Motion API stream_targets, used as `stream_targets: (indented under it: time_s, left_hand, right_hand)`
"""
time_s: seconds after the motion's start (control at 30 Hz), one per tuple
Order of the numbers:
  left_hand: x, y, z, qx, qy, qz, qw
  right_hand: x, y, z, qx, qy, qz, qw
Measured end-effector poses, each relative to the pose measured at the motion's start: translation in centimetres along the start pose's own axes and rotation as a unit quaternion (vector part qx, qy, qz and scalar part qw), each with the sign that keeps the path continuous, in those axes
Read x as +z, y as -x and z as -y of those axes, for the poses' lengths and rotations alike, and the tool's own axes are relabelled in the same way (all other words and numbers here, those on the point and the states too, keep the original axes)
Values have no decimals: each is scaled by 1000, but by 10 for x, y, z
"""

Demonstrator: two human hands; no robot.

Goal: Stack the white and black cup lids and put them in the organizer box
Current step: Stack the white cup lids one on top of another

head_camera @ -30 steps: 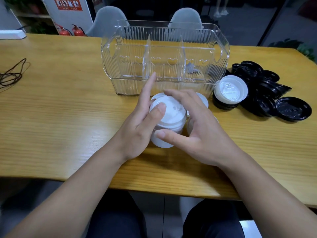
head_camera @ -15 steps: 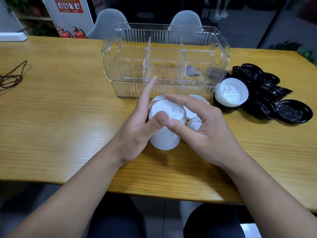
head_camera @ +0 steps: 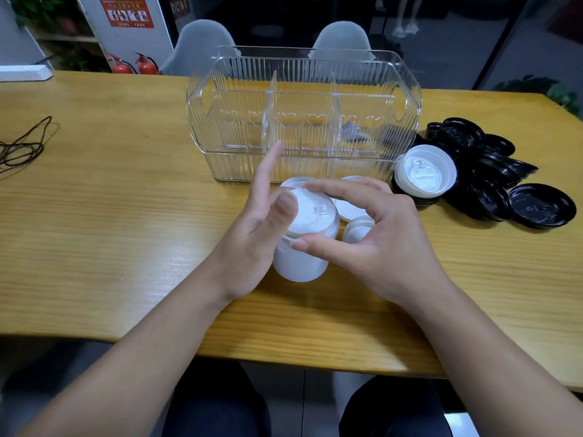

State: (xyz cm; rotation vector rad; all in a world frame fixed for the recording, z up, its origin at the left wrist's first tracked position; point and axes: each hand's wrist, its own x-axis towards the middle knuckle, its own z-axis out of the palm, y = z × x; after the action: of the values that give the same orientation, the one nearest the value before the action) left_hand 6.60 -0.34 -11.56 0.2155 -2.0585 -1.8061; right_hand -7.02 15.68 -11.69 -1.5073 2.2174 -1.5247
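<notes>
A tall stack of white cup lids [head_camera: 307,241] stands on the wooden table [head_camera: 126,216] just in front of the clear organizer box [head_camera: 303,115]. My left hand [head_camera: 252,244] holds the stack's left side, thumb on its top lid and index finger pointing up. My right hand [head_camera: 378,238] grips the stack from the right, thumb at its front and fingers over its back. Two loose white lids [head_camera: 351,209] lie behind my right fingers. Another white lid [head_camera: 424,175] rests on a pile of black lids [head_camera: 492,184] to the right.
The organizer box has three compartments; a small grey thing lies in the right one. A dark cord [head_camera: 22,146] lies at the table's left edge. A white bar [head_camera: 25,76] sits at the far left corner. Two grey chairs [head_camera: 339,39] stand behind the table.
Both hands stay on the white stack. My right thumb has slid lower along the stack's front and my right fingers have spread a little over its back.
</notes>
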Motion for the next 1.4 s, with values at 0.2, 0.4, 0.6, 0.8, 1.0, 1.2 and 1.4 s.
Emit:
stream_targets:
  time_s: [0.2, 0.4, 0.6, 0.8, 1.0, 1.2, 1.4]
  left_hand:
    - [-8, 1, 8, -24, -35, 45, 998]
    - [-5, 0, 12, -27, -68, 15, 997]
    - [-5, 0, 14, -25, -83, 4, 996]
    - [-2, 1, 12, -31, -77, -6, 997]
    - [-5, 0, 12, -43, -96, -10, 994]
    - [-8, -1, 15, -45, -100, 6, 994]
    - [-6, 0, 14, -7, -136, 4, 991]
  right_hand:
    - [-12, -5, 0, 35, -75, 48, 995]
    - [-10, -6, -4, 41, -68, 29, 996]
    - [-4, -5, -7, 29, -22, -4, 999]
    - [0, -2, 0, 12, 43, -49, 998]
    - [-6, -5, -1, 30, -56, 1, 998]
    - [-12, -8, -3, 27, -101, 56, 993]
    - [-9, -7, -6, 18, -98, 50, 994]
